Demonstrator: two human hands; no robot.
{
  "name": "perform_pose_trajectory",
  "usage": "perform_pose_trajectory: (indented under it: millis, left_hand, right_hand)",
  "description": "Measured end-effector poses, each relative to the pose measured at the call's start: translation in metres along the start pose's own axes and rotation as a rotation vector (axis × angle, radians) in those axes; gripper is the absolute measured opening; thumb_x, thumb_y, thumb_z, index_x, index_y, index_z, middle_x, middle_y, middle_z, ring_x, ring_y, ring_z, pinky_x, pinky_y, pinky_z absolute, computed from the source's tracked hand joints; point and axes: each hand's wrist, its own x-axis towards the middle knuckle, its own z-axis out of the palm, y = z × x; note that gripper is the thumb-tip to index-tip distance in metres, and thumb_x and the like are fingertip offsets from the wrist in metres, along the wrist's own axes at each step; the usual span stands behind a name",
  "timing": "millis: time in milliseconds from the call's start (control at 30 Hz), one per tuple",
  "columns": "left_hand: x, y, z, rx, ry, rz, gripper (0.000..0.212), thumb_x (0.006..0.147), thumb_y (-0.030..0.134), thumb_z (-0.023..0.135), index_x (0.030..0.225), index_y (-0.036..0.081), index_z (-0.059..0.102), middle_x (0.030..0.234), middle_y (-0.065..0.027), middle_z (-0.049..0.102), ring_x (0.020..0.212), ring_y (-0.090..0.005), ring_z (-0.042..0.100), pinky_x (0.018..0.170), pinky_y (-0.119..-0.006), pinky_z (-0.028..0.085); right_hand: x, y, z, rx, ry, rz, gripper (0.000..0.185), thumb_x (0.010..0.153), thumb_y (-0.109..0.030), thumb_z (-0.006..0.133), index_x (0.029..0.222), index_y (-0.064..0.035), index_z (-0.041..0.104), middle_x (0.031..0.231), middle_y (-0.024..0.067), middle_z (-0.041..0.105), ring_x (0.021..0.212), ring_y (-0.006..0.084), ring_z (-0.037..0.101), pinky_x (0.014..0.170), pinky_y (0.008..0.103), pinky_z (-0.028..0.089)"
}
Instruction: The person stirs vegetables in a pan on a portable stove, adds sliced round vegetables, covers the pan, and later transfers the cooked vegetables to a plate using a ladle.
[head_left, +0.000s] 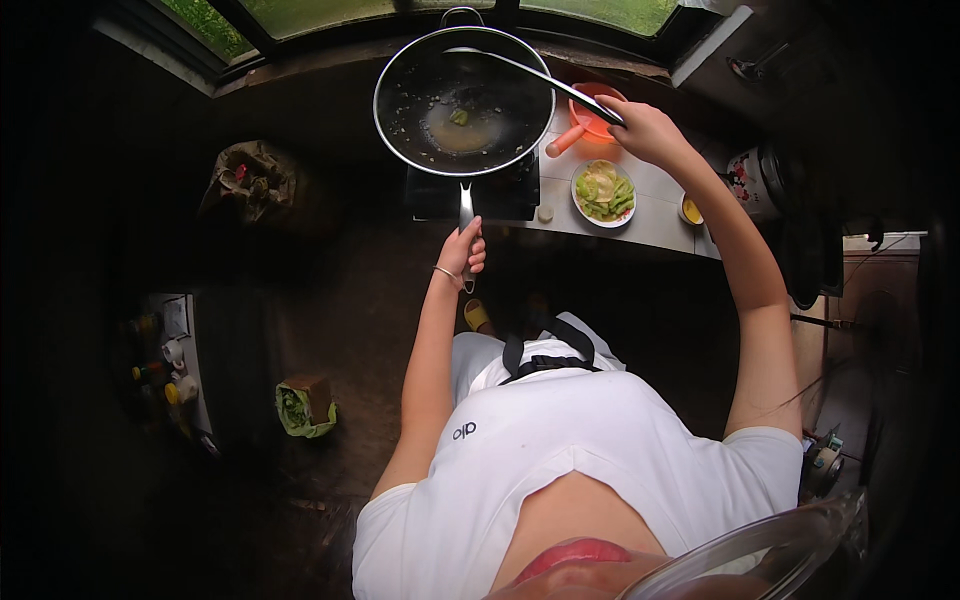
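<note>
My left hand (465, 251) grips the metal handle (466, 199) of a dark wok (416, 82). A little cloudy liquid and one green vegetable piece (459, 117) lie at the wok's bottom, with small bits stuck around its wall. My right hand (645, 127) holds a long-handled metal cooking utensil (525, 69) by its dark grip. The utensil's head reaches over the far side of the wok. Beneath the wok is a black cooktop (435, 201); whether the two touch, I cannot tell. Below my right hand stands a plate (575, 196) of cooked green vegetable pieces (616, 199) with paler pieces.
On the tiled counter (555, 187) are an orange plastic dipper (598, 127), a small cup (682, 208) with yellow contents and a flower-patterned pot-like appliance (746, 184). Windows (375, 19) rise behind the wok. Left are a crumpled bag (255, 180) and a lined cardboard box (319, 397).
</note>
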Motion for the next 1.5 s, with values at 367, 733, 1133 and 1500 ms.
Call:
perform_pose_trajectory:
  millis: [367,733,1133,1500]
  left_hand:
    - [-0.007,0.005,0.001,0.075,0.018,-0.02,0.032,0.094,0.042,0.059,0.083,0.015,0.046,0.053,0.0052,0.036,0.038,-0.0043,0.032,0.035,-0.02,0.025]
    - [-0.001,0.001,-0.001,0.074,0.02,-0.001,0.032,0.096,0.044,0.057,0.084,0.015,0.047,0.053,0.005,0.035,0.038,-0.0051,0.031,0.035,-0.021,0.025]
    - [0.003,-0.002,0.004,0.054,0.018,-0.001,0.033,0.093,0.042,0.062,0.083,0.014,0.046,0.054,0.0037,0.037,0.038,-0.0065,0.034,0.036,-0.021,0.027]
    - [0.007,-0.008,-0.007,0.035,0.009,0.037,0.035,0.092,0.043,0.062,0.084,0.013,0.045,0.053,0.0027,0.039,0.037,-0.0077,0.035,0.035,-0.023,0.029]
  right_hand:
    - [0.073,-0.048,-0.01,-0.187,-0.083,-0.138,0.054,0.079,-0.006,0.057,0.132,-0.0138,0.056,0.103,0.0139,0.066,0.097,0.032,0.063,0.083,0.0409,0.05]
    - [0.078,-0.048,-0.087,-0.215,-0.331,-0.415,0.055,0.071,0.0,0.065,0.125,-0.0098,0.062,0.106,0.0178,0.068,0.094,0.034,0.064,0.082,0.041,0.051]
    - [0.152,-0.063,-0.109,-0.291,-0.285,-0.202,0.043,0.074,-0.012,0.06,0.116,-0.0154,0.067,0.076,0.0106,0.067,0.059,0.0227,0.063,0.051,0.0351,0.051]
    - [0.164,-0.102,-0.141,-0.244,-0.695,-0.054,0.042,0.076,-0.003,0.061,0.115,-0.0148,0.068,0.061,0.0024,0.055,0.047,0.0136,0.047,0.04,0.0308,0.035]
